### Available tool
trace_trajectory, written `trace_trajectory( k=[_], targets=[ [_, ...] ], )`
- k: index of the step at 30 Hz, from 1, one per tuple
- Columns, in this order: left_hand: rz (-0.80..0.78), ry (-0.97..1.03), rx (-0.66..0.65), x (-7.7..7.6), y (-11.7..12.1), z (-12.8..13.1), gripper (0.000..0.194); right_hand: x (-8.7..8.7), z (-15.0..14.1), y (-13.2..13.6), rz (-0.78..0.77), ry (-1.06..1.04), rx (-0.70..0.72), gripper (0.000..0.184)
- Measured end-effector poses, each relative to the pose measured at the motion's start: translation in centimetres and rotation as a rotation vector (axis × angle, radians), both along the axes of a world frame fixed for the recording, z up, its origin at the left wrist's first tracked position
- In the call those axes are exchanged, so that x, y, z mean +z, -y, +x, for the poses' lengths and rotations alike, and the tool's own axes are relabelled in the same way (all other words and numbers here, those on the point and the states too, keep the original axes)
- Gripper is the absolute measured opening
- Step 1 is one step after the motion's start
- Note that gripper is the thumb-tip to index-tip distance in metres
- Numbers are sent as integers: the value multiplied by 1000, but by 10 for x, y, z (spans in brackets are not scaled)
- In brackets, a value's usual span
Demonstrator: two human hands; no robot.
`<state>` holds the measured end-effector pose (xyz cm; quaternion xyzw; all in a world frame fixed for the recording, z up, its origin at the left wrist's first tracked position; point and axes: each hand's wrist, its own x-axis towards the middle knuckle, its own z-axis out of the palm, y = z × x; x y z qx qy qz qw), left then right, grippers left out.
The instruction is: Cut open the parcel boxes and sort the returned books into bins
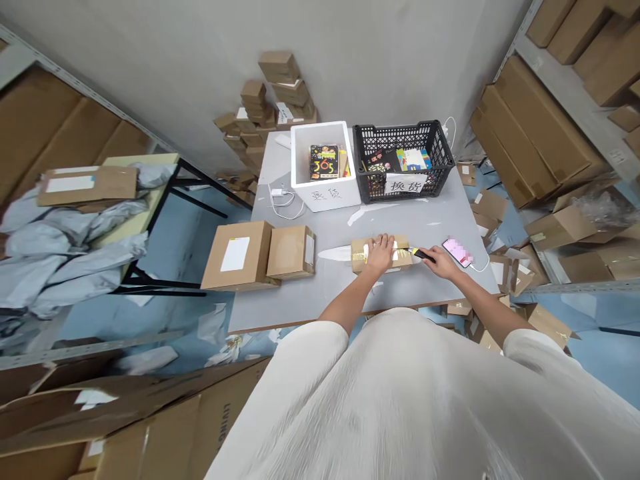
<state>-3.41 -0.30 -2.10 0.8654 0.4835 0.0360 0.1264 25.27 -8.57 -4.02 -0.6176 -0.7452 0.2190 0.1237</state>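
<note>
A small taped cardboard box (359, 256) lies on the grey table (350, 293) in front of me. My left hand (381, 253) rests flat on top of it, fingers spread, holding it down. My right hand (441, 261) is closed around a black and yellow utility knife (419, 253) whose tip meets the box's right end.
Two larger cardboard boxes (239, 255) (291, 251) sit at the table's left. A white foam box (324, 165) and a black plastic basket (401, 159) with books stand at the back. A phone (457, 253) on a cable lies at the right. Cartons fill shelves and floor all around.
</note>
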Motion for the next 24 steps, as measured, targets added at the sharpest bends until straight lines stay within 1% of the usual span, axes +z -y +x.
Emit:
trace_trajectory(
  k=[4,7,10,13,17,21,24],
  targets=[
    [-33,16,13,-1,3,-2,62,6,11,-4,29,47,-79,59],
    [-58,32,27,0,7,-3,61,11,17,-14,23,71,-93,61],
    [-81,39,50,2,11,-3,62,8,19,-23,24,57,-166,58],
    [-90,32,60,5,13,-1,63,-7,21,-22,-1,69,-276,49],
    [-103,18,118,9,18,2,63,-37,28,-3,-103,136,-356,45],
    [-126,2,164,11,31,-6,63,-61,39,11,-179,173,-386,44],
    [-148,-9,186,12,40,-18,65,-74,50,6,-207,174,-360,44]
  ],
)
